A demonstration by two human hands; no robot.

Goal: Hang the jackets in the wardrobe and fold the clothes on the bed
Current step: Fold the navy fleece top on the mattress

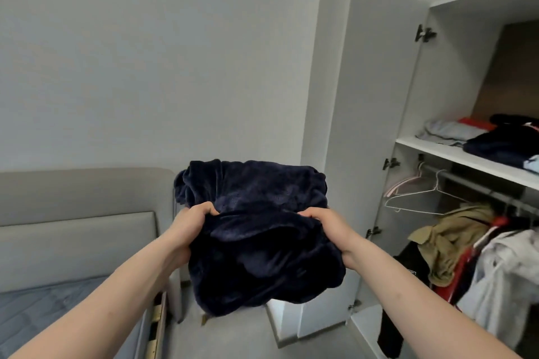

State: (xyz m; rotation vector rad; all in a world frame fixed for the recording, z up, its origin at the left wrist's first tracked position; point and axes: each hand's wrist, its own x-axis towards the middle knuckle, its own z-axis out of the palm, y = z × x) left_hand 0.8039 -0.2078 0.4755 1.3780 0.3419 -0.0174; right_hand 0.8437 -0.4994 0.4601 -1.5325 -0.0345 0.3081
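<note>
1. Both hands, left hand (186, 223) and right hand (326, 224), are gripping a bundled navy fleece garment (256, 230), fingers curled into the cloth, arms stretched forward at chest height.
2. Garment is hanging clear of the bed (58, 309), facing the open wardrobe (437, 96).
3. Folded clothes are sitting on the shelf (443, 151); jackets are hanging on the rail (472, 188), one empty hanger (423, 198) remaining.
4. Whether this garment is folded is probably undecidable; placement is outstanding.

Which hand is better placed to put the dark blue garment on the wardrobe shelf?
The right hand, probably. Both hands grip the dark blue garment, but the shelf and the open wardrobe lie on the right side. The left hand is nearer the bed.
</note>
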